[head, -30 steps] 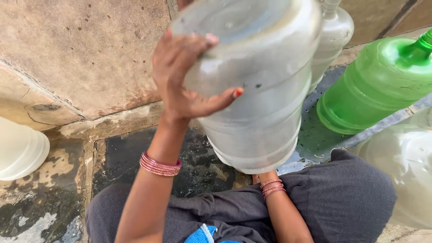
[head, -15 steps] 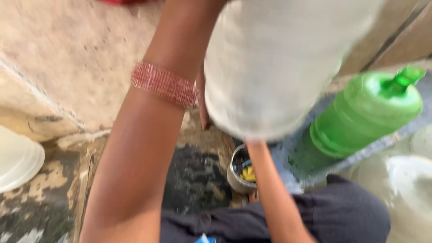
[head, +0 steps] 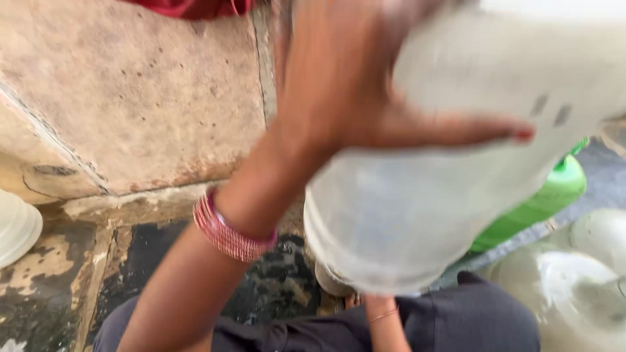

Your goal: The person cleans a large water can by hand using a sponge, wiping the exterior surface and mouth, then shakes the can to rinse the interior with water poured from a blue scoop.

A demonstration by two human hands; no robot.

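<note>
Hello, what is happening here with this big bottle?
A person is holding a large translucent water jug up close to the camera. The left hand is spread flat against its side, with red bangles on that wrist. The right forearm reaches up beneath the jug; that hand is hidden. A green jug lies behind on the wet stone floor, with other clear containers at the right.

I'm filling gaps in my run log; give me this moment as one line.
left hand: spread flat on big translucent jug | right hand: hidden under jug, only forearm shows | jug: lifted, blurred | beside: green jug | ground: worn stone floor
</note>
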